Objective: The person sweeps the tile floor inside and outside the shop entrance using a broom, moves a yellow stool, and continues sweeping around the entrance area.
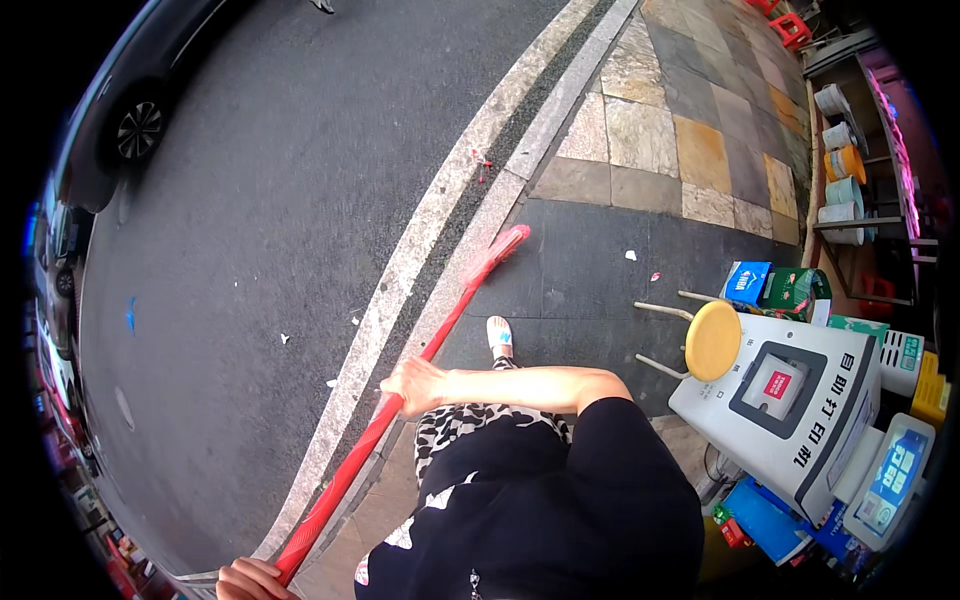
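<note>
A red broom slants across the view from lower left to upper middle. Its long handle is wrapped in shiny red material. My right hand grips the handle around its middle, with the forearm reaching across in front of my body. At the bottom left my left hand is closed around the upper end, partly cut off by the picture's rim. The red broom head is over the kerb edge and dark paving, ahead of my light shoe. Whether the bristles touch the ground I cannot tell.
A stone kerb separates road from pavement. Red litter lies by the kerb; a white scrap lies on the paving. On the right stand a yellow-seated stool, a white machine and several buckets. A dark car is at upper left.
</note>
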`<state>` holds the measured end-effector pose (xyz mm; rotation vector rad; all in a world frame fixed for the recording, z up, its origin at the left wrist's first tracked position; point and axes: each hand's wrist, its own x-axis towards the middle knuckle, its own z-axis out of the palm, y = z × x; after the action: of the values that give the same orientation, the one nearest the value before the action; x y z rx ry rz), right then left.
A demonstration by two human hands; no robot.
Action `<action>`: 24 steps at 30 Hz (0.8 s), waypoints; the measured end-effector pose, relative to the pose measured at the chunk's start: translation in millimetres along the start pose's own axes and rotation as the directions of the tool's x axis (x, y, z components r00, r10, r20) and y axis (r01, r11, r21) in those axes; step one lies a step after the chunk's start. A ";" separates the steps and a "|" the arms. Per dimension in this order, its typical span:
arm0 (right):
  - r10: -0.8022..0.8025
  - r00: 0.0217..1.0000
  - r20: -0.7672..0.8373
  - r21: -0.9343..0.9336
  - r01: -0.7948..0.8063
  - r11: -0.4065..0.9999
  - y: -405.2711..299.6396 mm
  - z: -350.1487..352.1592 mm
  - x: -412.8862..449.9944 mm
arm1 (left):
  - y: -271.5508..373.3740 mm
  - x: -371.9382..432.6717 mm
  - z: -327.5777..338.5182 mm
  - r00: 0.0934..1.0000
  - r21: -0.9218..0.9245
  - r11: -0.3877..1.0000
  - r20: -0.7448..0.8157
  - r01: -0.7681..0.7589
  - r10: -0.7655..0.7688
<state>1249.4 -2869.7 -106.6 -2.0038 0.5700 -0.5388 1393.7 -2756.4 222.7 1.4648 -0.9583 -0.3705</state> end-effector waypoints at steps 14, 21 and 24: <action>0.013 0.895 -0.445 -0.159 -0.094 0.983 95.2 -95.5 -12.3 | -42.9 30.4 106.9 0.934 -0.151 0.983 0.354 0.101 -0.041; 0.071 0.895 -0.440 -0.276 -0.210 0.938 172.0 -125.4 -44.3 | -43.7 -15.3 189.1 0.842 0.167 0.955 0.452 0.246 -0.295; 0.085 0.744 -0.663 -0.241 -0.319 0.917 157.9 -132.7 -44.5 | -39.0 -1.5 196.7 0.867 -0.100 0.962 0.463 0.255 -0.182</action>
<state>1109.4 -3002.6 -192.0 -2.0069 1.3784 -1.0643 1262.4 -2891.1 153.5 1.3687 -1.0985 -0.9686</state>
